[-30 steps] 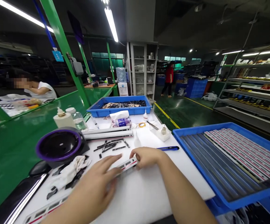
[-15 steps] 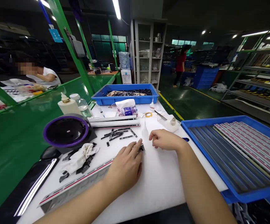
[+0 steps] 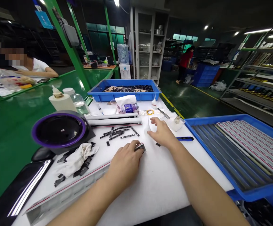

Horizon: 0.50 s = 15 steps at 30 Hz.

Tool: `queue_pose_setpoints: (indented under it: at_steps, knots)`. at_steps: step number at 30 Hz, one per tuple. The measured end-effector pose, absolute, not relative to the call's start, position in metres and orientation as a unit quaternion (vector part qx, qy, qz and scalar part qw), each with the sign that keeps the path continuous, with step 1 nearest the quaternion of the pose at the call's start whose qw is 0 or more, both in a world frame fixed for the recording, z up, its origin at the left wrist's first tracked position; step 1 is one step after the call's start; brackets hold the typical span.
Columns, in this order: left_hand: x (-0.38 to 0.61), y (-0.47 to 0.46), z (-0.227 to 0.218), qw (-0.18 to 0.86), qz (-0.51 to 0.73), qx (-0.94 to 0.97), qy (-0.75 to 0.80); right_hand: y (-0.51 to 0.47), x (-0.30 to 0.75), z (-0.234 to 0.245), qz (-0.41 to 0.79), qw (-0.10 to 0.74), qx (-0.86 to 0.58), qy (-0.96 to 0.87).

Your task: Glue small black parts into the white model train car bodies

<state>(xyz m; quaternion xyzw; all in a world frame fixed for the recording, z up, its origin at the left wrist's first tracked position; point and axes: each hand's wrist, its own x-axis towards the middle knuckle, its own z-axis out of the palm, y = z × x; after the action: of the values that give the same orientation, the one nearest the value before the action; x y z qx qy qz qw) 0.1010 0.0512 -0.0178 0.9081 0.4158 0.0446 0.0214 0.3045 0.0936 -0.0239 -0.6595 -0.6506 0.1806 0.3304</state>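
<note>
My left hand (image 3: 124, 166) has its fingers clamped on a small black-and-white strip (image 3: 139, 147); my right hand (image 3: 161, 135) is open, fingers spread, with loose black plastic pieces (image 3: 117, 133) just beyond and a blue plastic tray (image 3: 232, 121) to its right.

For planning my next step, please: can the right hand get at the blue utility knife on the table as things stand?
Probably yes. The right hand is open and close to the blue utility knife. Nothing seems to stand in the way, since only the white work surface lies between them.
</note>
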Motion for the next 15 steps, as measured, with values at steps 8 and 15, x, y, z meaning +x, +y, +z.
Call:
queue_pose_setpoints:
  at_steps: [8, 15]
  knots:
    - [0.088, 0.054, -0.011, 0.049, 0.004, 0.907, 0.419, 0.097, 0.289, -0.027, 0.234, 0.38, -0.585, -0.677]
    - [0.084, 0.061, -0.005, 0.109, 0.011, 0.905, 0.41, 0.076, 0.294, -0.006, 0.495, 0.633, -0.338, -0.49]
